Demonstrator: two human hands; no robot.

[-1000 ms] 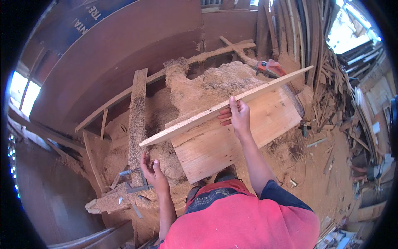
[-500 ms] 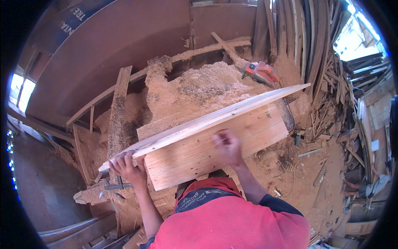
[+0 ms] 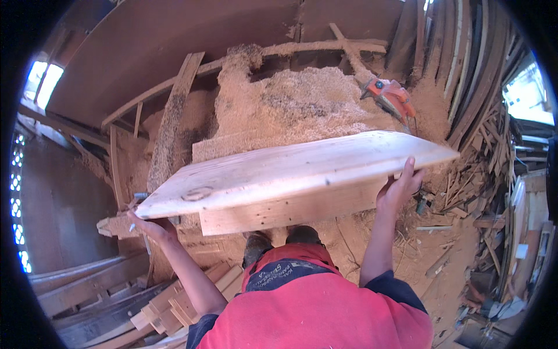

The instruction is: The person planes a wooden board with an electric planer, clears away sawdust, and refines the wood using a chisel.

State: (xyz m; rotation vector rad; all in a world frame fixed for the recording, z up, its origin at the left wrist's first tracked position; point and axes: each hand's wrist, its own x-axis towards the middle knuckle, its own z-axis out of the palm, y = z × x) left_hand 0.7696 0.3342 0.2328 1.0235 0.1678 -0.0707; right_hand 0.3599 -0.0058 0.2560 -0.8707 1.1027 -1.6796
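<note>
A wide pale wooden board (image 3: pixel 279 166) is tilted in front of me, its broad face up. My left hand (image 3: pixel 156 228) grips its left end from below, with the thumb at the corner. My right hand (image 3: pixel 399 189) holds the near edge toward the right end, fingers partly hidden beneath and behind it. Under this board lies a second wooden board (image 3: pixel 290 210), with several small dark marks along its visible side. Beyond the boards, an orange power tool, apparently an electric planer (image 3: pixel 392 99), rests on the shavings.
A large heap of wood shavings (image 3: pixel 302 99) covers the far side. A narrow plank (image 3: pixel 174 119) stands to the left, near a clamp-like metal piece (image 3: pixel 139 196). Offcuts (image 3: pixel 168 311) lie at lower left. Upright timbers (image 3: pixel 465 64) lean at right; a person (image 3: pixel 505 308) is at the right edge.
The upper board has tipped so its broad face shows. My right hand has moved right from over the lower board to the upper board's edge. My left hand has shifted beneath the left end.
</note>
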